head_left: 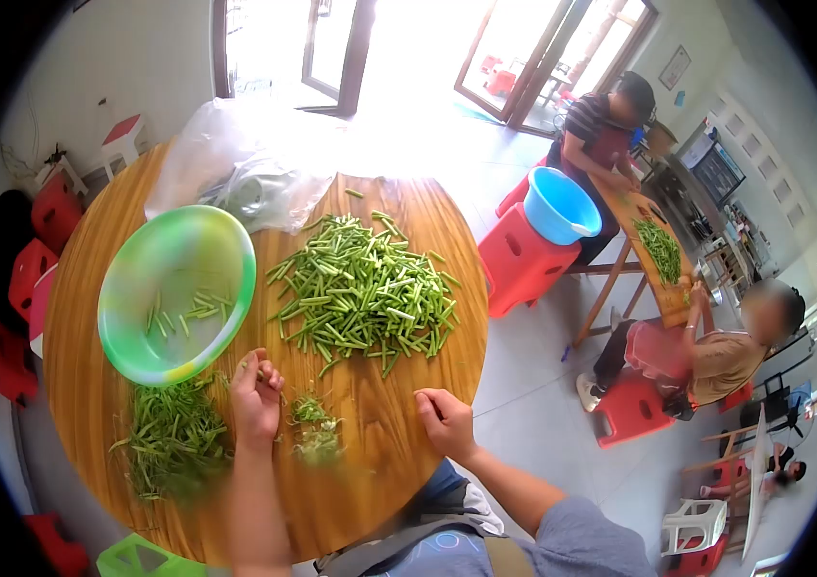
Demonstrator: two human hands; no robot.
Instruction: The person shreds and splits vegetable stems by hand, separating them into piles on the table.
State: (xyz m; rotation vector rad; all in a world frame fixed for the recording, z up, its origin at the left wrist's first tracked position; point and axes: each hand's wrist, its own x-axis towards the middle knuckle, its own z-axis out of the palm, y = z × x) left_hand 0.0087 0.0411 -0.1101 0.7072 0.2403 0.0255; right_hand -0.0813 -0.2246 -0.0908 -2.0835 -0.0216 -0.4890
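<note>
My left hand point(257, 396) is closed, fingers curled in, above the table between the green bowl and a small heap of green scraps point(317, 433). Whatever its fingertips pinch is too small to make out. My right hand point(445, 421) rests as a loose fist at the table's right edge, and nothing shows in it. Beyond both hands lies a big pile of short-cut green stems point(370, 293). The green plastic bowl point(112, 332) tilts at the left, a few stem pieces inside. Below it is a heap of stringy green trimmings point(173, 433), partly blurred.
A clear plastic bag point(245, 173) lies at the round table's point(77, 279) far side. To the right, a blue basin point(560, 207) stands on red stools point(524, 264). Two people point(601, 125) sit at another wooden table with green stems point(658, 252). Red stools line the left wall.
</note>
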